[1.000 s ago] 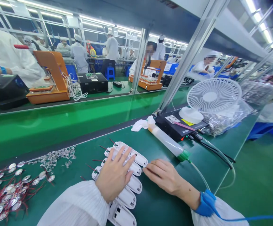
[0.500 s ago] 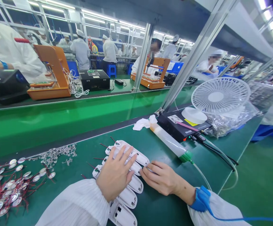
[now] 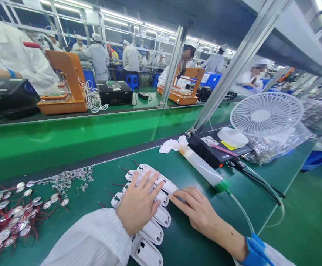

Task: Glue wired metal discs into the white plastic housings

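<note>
Plastic housings (image 3: 162, 215) lie under our spread left hand (image 3: 136, 207); our right hand (image 3: 199, 210), fingers extended, likely aligns them; next nudges need care.

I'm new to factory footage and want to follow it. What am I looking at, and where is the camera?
These are a person's two bare hands, seen by one camera worn on that person's head, looking forward and down. The left hand lies spread across a row of white casings. The right hand has its fingertips by the right-hand ends of the upper casings; whether they pinch anything is hard to see. On the green table, to the left, lie metal discs with red wires and a scatter of tiny metal parts. To the right are a translucent tube, a black box and a white fan. Farther back are other people.
</note>
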Tool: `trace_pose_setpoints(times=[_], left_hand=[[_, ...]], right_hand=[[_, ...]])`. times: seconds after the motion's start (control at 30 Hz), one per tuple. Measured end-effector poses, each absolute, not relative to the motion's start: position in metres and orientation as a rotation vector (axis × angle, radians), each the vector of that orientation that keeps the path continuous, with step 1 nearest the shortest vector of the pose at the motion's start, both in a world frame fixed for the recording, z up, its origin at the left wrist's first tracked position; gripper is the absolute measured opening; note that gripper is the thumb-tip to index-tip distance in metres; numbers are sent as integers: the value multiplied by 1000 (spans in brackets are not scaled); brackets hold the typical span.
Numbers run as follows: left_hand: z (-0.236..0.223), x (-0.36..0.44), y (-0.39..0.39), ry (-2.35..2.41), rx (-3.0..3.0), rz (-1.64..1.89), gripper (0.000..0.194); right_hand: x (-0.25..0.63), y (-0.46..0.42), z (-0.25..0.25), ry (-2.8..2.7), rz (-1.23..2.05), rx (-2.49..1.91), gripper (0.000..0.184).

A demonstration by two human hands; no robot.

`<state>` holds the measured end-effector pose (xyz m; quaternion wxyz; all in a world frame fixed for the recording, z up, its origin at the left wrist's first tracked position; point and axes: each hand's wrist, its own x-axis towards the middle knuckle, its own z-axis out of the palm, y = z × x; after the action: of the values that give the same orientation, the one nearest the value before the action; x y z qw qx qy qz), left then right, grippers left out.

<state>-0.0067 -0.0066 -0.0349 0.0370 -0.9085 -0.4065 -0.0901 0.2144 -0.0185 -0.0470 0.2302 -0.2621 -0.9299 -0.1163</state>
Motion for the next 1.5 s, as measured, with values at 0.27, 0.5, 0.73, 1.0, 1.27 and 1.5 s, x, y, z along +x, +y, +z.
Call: trace_pose_setpoints(times=[0.27, 0.5, 0.73, 1.0, 1.27, 1.5], left_hand=[[-35, -8, -8, -1270, -2839, -184, 43], [-20, -10, -12, -1246, -2812, -340, 46], [-1, -82, -31, -1555, -2664, -728, 27], [-15, -189, -34, -1916, -2457, -605, 18], [-34, -185, -21, -2059, -2314, -684, 20], [2, -126, -44, -1991, -2448, -1053, 19]], right_hand=[[214, -26, -48, -2621, -218, -799, 46], [208, -26, -45, -2457, -154, -833, 47], [204, -6, -55, -2312, -37, -1058, 29], [203, 4, -61, -2316, 54, -1039, 29], [205, 3, -53, -2254, 9, -1078, 31], [174, -20, -16, -2043, 234, -988, 16]])
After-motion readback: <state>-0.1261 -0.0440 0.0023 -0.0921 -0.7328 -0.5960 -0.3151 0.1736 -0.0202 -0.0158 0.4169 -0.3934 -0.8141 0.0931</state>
